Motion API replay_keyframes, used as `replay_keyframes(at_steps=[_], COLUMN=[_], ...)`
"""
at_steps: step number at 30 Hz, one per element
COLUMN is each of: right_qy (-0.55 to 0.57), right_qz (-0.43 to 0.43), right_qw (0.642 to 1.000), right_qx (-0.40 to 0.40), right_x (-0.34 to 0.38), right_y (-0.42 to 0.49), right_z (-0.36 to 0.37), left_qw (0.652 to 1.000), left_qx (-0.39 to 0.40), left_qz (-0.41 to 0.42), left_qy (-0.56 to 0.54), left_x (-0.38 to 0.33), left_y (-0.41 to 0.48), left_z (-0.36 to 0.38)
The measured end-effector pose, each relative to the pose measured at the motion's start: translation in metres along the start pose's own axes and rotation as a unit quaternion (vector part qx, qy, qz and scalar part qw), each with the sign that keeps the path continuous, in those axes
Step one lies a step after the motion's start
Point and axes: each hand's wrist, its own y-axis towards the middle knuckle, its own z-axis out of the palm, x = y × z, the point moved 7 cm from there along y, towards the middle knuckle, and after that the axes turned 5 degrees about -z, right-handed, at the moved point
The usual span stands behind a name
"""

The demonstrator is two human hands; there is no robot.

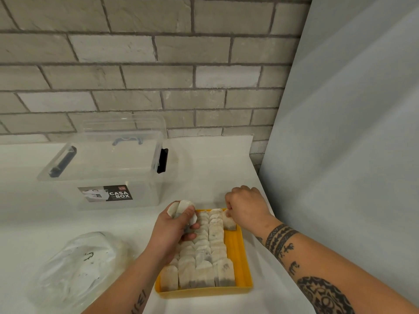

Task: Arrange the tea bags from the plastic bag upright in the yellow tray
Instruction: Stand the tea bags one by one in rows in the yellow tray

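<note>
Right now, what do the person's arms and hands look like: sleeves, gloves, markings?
Left hand and right hand are bare: no gloves, no sleeves, no rings or watch visible. The right forearm carries black tattoos: a banded tattoo by the wrist, small figures below it, a large patterned tattoo toward the elbow. The left forearm has one small dark marking.

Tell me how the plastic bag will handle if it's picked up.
The plastic bag looks thin and crumpled, so it will probably sag rather than hold shape. Pale contents show inside and would likely slide to the lowest point. Its glossy film may slip.
</note>
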Motion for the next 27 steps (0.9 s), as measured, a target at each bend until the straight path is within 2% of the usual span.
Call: replay_keyframes(at_steps=[3, 7, 11, 13, 17, 19, 22, 27], right_qy=[0.032, 0.163, 0.372, 0.435, 0.482, 0.506, 0.541, 0.508], right_qz=[0.013, 0.043, 0.055, 0.063, 0.095, 0.124, 0.127, 0.136], right_qw=[0.999, 0.986, 0.926, 0.898, 0.870, 0.850, 0.827, 0.847], right_qx=[0.002, -0.016, -0.032, -0.022, -0.049, -0.079, -0.083, -0.082], right_x=[-0.002, -0.004, 0.008, 0.016, 0.021, 0.018, 0.017, 0.006], right_y=[-0.002, -0.008, -0.018, -0.023, -0.030, -0.034, -0.037, -0.043], right_z=[-0.001, -0.010, -0.027, -0.028, -0.025, -0.025, -0.026, -0.035], left_qw=[1.000, 1.000, 1.000, 0.999, 0.998, 0.999, 1.000, 0.999], left_qx=[0.002, 0.004, 0.008, 0.012, 0.022, 0.016, 0.014, 0.017], left_qz=[-0.009, -0.017, -0.019, -0.020, -0.029, -0.016, 0.012, 0.011], left_qy=[-0.009, -0.010, -0.018, -0.027, -0.043, -0.023, 0.020, 0.030], left_x=[-0.001, -0.003, -0.005, -0.008, -0.011, -0.012, -0.013, -0.010], left_y=[-0.002, -0.004, -0.006, -0.008, -0.017, -0.021, -0.026, -0.034], left_z=[0.002, 0.006, 0.014, 0.021, 0.037, 0.040, 0.043, 0.051])
